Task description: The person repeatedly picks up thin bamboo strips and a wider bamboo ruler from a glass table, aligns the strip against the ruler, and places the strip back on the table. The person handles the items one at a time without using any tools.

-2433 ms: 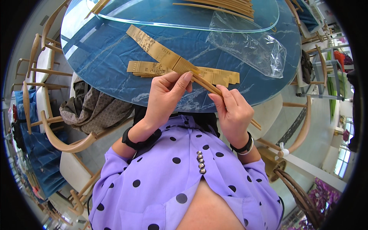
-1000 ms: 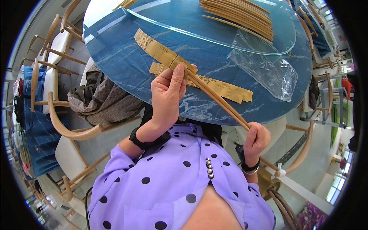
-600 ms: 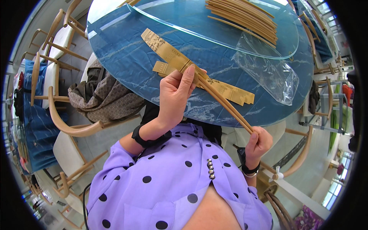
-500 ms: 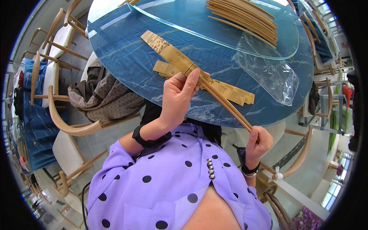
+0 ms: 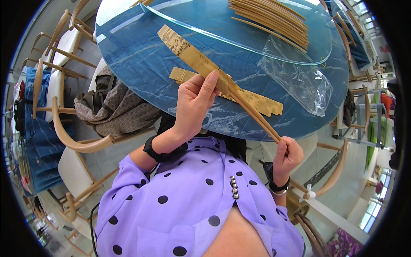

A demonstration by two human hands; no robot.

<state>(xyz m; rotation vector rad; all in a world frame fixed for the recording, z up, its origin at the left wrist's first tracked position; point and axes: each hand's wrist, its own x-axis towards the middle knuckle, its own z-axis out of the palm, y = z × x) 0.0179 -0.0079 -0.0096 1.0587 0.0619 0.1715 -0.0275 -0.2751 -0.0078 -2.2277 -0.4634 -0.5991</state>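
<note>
A pair of wooden chopsticks [image 5: 258, 118] slants between my hands, its upper ends inside a gold paper chopstick sleeve [image 5: 189, 52]. My left hand [image 5: 196, 99] pinches the sleeve near its open end, thumb on top. At the lower right, my right hand [image 5: 287, 156] is closed round the bare ends of the chopsticks, just off the table edge. Beneath the held sleeve, several more gold sleeves [image 5: 260, 103] lie in a fanned stack on the blue table [image 5: 141, 73]; my left hand hides part of them.
A glass turntable [image 5: 205, 34] covers the table's far part and bears a pile of chopsticks [image 5: 274, 21]. A crumpled clear plastic bag [image 5: 302, 85] lies at the right. To the left, a chair [image 5: 81, 143] holds a patterned brown bag [image 5: 115, 107].
The sleeve has slid further along the chopsticks, away from my right hand, and its far end sits a little higher. My left hand has moved slightly left along with it.
</note>
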